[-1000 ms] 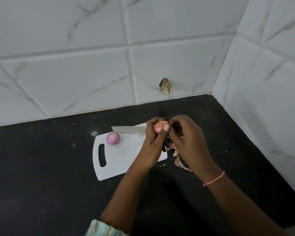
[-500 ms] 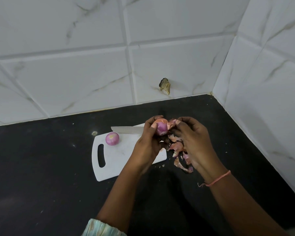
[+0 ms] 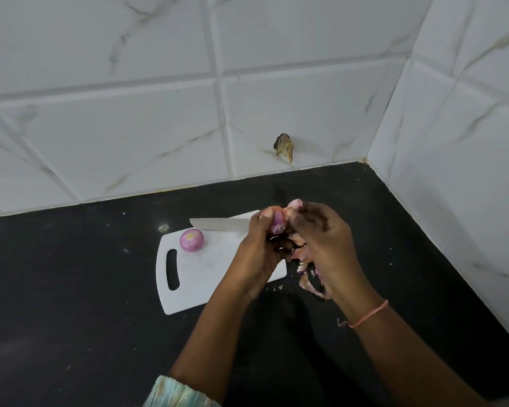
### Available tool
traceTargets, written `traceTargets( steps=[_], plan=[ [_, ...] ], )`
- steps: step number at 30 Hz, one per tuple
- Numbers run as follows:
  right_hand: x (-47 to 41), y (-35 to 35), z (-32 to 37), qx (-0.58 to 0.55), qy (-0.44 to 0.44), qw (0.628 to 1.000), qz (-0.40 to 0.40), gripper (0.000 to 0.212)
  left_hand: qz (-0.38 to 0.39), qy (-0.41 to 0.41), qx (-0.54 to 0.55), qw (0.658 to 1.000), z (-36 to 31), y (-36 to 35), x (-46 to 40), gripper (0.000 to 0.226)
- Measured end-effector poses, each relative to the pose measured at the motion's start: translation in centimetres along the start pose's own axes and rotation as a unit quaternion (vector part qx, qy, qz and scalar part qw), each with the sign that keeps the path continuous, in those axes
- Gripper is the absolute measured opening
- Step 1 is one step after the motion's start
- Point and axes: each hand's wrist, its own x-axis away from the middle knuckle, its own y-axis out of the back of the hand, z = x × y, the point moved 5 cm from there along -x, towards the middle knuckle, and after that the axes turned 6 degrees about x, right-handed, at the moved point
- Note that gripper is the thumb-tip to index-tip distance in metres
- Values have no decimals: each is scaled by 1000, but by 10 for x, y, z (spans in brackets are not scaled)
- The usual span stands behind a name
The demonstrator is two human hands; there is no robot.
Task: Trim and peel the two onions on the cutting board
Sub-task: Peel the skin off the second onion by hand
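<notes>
The left hand point(image 3: 259, 248) grips a half-peeled onion point(image 3: 277, 223) above the white cutting board point(image 3: 206, 277), the right hand point(image 3: 323, 245) apparently pinching its loose skin point(image 3: 295, 204), over a black countertop point(image 3: 71, 304) in a tiled corner.

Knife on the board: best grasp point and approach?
Handle end, though the left hand hides it. The knife lies flat along the cutting board far edge, blade tip pointing left. Probably come from above at the right end, clear of the peeled onion.

Open board point(image 3: 206, 277) between peeled onion point(image 3: 191, 240) and hands point(image 3: 288, 242).
</notes>
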Motion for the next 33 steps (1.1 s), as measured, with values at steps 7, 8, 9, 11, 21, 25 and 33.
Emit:
traceTargets(
  steps=[7,8,9,11,21,25,33],
  plan=[
    [0,0,-1,115,98,988,-24,10,-17,19,-8,1000,2,-2,1,35],
    [0,1,-2,124,98,987,-31,9,-22,17,-10,1000,2,-1,0,34],
    [-1,2,-4,129,97,986,-36,8,-24,13,-11,1000,2,0,-1,32],
    [-2,5,-5,118,78,989,-45,8,-24,2,-5,1000,0,2,-1,32],
    [-14,24,-8,-34,-29,997,-63,9,-74,35,85,993,4,14,-3,55],
    [-24,50,-15,163,33,982,-86,14,-67,27,88,994,2,16,-2,44],
    [-34,58,-63,589,18,807,44,26,-54,-28,75,995,2,19,-3,37]
  ],
)
